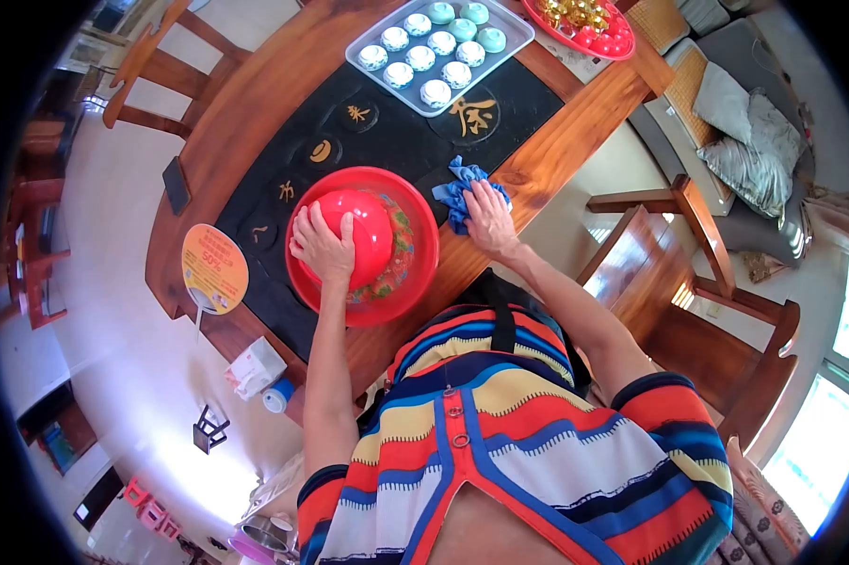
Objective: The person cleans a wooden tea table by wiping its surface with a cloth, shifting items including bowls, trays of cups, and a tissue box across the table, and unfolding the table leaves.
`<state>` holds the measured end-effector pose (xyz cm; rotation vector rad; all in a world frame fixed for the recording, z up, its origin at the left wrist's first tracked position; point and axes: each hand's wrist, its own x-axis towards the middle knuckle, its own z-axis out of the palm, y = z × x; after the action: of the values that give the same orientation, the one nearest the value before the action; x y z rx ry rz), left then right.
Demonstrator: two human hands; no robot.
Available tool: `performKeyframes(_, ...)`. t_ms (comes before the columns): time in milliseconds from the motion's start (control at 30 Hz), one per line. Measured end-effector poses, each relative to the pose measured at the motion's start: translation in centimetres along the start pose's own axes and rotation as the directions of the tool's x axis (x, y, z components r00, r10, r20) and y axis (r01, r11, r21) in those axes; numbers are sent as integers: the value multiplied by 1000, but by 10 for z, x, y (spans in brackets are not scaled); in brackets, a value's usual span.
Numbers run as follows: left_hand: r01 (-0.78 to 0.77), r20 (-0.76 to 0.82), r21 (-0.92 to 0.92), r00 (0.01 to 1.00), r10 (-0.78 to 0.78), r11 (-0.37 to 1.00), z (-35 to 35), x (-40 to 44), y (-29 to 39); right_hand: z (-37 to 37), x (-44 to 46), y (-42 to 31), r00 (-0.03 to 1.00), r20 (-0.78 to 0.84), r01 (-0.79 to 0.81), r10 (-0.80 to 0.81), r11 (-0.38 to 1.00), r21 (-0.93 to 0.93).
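A red plastic bowl (371, 226) is sitting inside a larger red basin (429, 245) on the near part of the wooden tabletop (556, 141). The left hand (324, 249) is lying over the bowl's left side, fingers spread and thumb apart; whether it is clamping the edge, I cannot tell. The bowl's surface is shining, so it is probably light, stiff and slippery if wet; the rim is likely offering the surest hold. Just right of the basin, the right hand (490, 222) is pressing on a crumpled blue cloth (452, 195), which is spilling out toward the far left of the fingers. It is looking soft and limp, easily gathered anywhere; how tightly the hand is gripping, I cannot tell.
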<state>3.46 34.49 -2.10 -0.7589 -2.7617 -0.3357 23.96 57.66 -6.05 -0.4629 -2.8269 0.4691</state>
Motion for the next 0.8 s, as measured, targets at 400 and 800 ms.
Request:
performKeyframes(400,19,51,-92,999,-15,996,-8,-1,-4,10,61,72,954,-220,-237,205,963,-131)
performKeyframes(800,113,214,-201,974,-69,973,-14,3,-10,-18,96,106,966,-158,213,-205,976,37)
